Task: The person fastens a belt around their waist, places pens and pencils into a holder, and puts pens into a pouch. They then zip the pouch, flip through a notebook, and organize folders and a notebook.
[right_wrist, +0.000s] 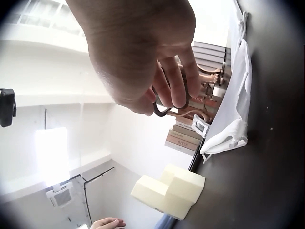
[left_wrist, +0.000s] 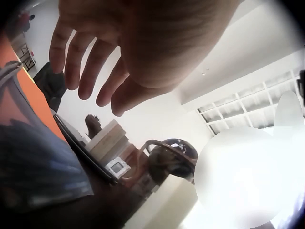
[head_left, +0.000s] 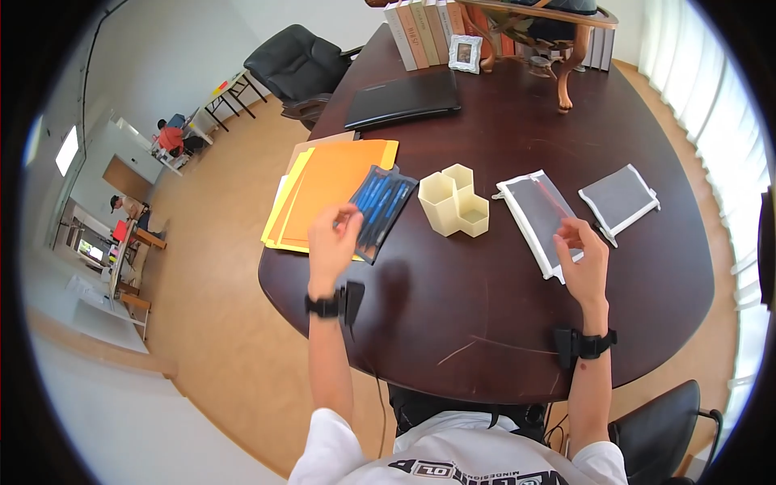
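In the head view my left hand (head_left: pixel 331 242) hovers with loosely bent fingers beside a dark see-through zip pouch (head_left: pixel 396 190) full of blue pens. The left wrist view shows that palm with its fingers spread and nothing in them. My right hand (head_left: pixel 584 263) hangs with relaxed, bent fingers over the lower right of a white-edged mesh pouch (head_left: pixel 529 218). A thin red stick (head_left: pixel 552 196) shows at that pouch, its lower end close to the fingers. Between the hands stands a cream pen holder (head_left: pixel 440 206) of three hexagonal cups.
A second white-edged pouch (head_left: pixel 621 202) lies at the right. Orange and yellow folders (head_left: pixel 311 194) are under the blue-pen pouch. Farther back are a black laptop (head_left: pixel 408 99), a small white picture frame (head_left: pixel 465 53), books (head_left: pixel 420 32) and a wooden globe stand (head_left: pixel 575 61).
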A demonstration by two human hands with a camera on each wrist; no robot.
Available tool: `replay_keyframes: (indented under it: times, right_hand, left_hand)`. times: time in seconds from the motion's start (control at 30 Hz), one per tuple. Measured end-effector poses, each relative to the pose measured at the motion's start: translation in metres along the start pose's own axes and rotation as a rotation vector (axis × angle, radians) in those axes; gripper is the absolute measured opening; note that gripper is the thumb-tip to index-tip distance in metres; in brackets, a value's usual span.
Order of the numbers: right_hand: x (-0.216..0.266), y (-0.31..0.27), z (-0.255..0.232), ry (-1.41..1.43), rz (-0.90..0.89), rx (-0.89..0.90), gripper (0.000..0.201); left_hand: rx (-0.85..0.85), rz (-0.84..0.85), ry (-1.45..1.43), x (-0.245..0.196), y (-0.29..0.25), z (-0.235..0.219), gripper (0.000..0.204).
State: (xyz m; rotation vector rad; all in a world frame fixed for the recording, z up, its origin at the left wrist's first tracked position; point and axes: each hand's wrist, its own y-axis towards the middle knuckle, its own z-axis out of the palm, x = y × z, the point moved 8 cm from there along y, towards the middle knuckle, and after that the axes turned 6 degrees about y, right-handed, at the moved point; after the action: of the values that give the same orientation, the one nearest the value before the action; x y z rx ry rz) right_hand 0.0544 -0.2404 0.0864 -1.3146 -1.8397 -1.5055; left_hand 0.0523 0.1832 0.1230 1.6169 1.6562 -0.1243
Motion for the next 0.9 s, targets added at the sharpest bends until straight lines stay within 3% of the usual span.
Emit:
replay_keyframes:
  times: [0.13,0.23,0.3,0.4,0.53,0.63,0.73,0.9]
  right_hand:
    - [0.009,-0.003,0.010,0.002,-0.033,0.069,0.025]
    - [0.014,-0.005,0.017,0.003,-0.070,0.107,0.021]
    - [0.018,-0.004,0.019,0.011,-0.074,0.118,0.019]
    - [0.020,-0.006,0.021,0.012,-0.071,0.132,0.016]
    - [0.020,-0.006,0.022,0.018,-0.074,0.140,0.014]
    - [0.018,-0.007,0.025,0.009,-0.070,0.167,0.013]
    - [0.019,-0.008,0.028,0.014,-0.082,0.176,0.012]
    - [0.027,-0.012,0.036,0.041,-0.080,0.230,0.012]
  left_hand:
    - [-0.031,-0.027,0.513,0.067,0.039,0.029,0.028]
    - [0.146,-0.238,0.551,0.098,0.045,0.049,0.036]
    - [0.163,-0.271,0.516,0.123,0.052,0.056,0.033]
    - [0.114,-0.271,0.475,0.122,0.049,0.052,0.026]
    - [0.019,-0.215,0.459,0.074,0.038,0.027,0.018]
    - [-0.118,-0.029,0.498,0.029,0.022,0.000,0.013]
    - [-0.146,0.012,0.564,-0.024,-0.001,-0.026,0.011]
    - [-0.067,0.112,0.518,-0.052,-0.040,-0.051,0.010]
